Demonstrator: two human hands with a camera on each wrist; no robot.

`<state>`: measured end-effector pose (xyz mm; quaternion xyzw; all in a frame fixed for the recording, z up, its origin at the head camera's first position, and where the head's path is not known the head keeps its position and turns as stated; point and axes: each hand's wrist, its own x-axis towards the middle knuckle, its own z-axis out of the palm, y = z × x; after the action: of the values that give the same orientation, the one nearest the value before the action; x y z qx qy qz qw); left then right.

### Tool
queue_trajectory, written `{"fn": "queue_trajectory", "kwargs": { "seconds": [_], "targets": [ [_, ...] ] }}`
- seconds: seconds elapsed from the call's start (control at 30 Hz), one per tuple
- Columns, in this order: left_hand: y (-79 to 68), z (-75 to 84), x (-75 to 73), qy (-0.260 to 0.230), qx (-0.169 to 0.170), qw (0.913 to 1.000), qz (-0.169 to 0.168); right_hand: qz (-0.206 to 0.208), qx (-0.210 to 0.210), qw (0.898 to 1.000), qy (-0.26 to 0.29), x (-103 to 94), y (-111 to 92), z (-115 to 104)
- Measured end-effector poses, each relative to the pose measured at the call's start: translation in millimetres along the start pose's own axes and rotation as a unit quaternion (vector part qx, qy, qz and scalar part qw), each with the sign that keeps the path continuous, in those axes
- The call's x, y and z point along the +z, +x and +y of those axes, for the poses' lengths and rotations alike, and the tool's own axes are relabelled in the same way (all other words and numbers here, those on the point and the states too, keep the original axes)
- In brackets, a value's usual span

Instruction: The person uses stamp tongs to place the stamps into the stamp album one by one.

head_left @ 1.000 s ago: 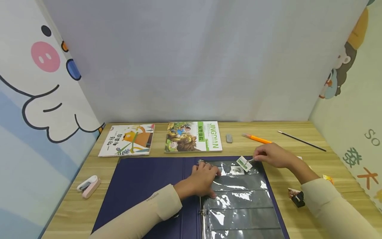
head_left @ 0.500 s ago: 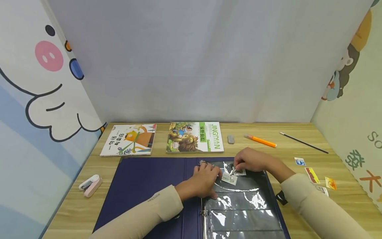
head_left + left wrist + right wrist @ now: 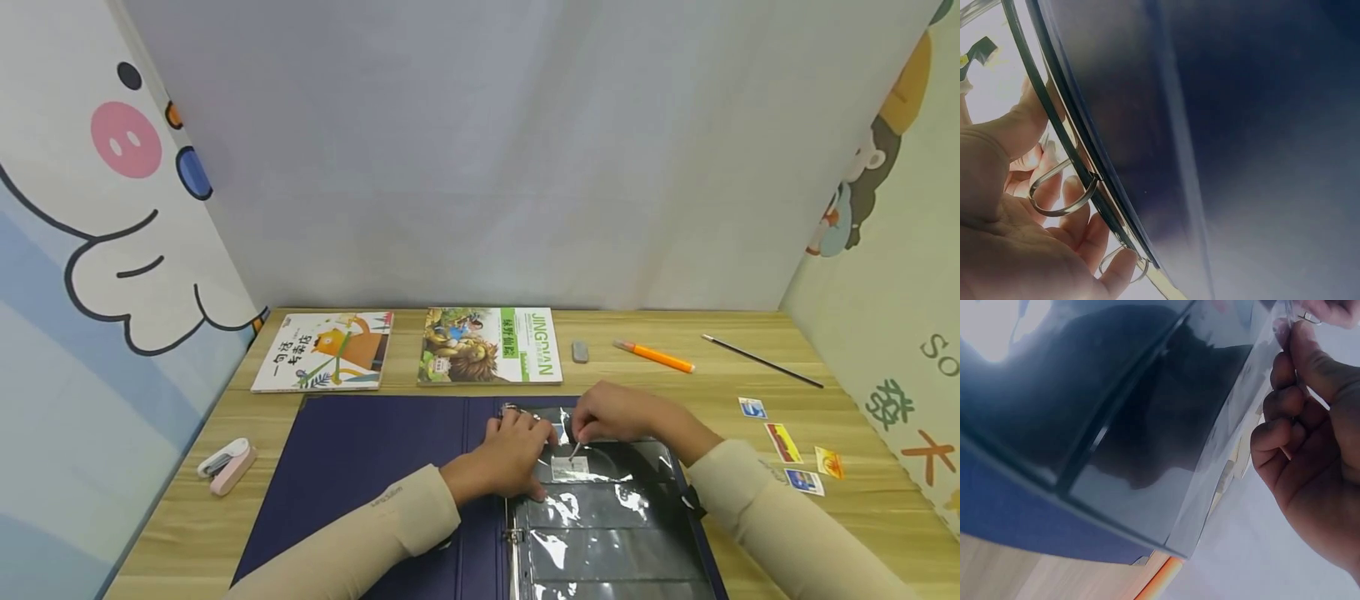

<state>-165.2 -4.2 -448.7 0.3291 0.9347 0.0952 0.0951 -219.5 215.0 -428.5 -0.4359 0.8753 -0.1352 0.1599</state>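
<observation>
A dark blue ring binder [image 3: 360, 467] lies spread on the table, its right side filled by a black page of clear pockets [image 3: 615, 550]. Across the page's inner edge my left hand [image 3: 513, 454] rests with fingers spread, beside the metal rings [image 3: 1060, 187]. My right hand [image 3: 618, 412] pinches slim tweezers [image 3: 576, 451] between thumb and fingertips, also seen in the right wrist view. At the tweezers' tip a pale stamp [image 3: 568, 469] lies over the second pocket row. Part of another stamp shows in the top row, mostly hidden by the hands.
Several stamps [image 3: 784, 442] lie on the table at the right. Behind the binder are two picture books [image 3: 491, 346], a grey eraser [image 3: 580, 352], an orange marker [image 3: 656, 357] and a thin black stick [image 3: 761, 361]. A pink stapler [image 3: 228, 467] sits at left.
My right hand has carried the stamp with the tweezers leftward and down from the page's top right corner to the second row. My left hand has stayed in place.
</observation>
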Motion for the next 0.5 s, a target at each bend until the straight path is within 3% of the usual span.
{"fn": "queue_trajectory", "kwargs": {
  "seconds": [0.33,0.5],
  "targets": [
    [0.5,-1.9,0.2,0.007,0.005,1.0000,0.000,-0.001,-0.029,0.999,-0.033,3.3,3.7,-0.6],
    [0.4,-2.4,0.5,0.007,0.002,0.9999,-0.009,0.010,0.023,1.000,-0.001,-0.6,-3.8,1.7]
  ]
}}
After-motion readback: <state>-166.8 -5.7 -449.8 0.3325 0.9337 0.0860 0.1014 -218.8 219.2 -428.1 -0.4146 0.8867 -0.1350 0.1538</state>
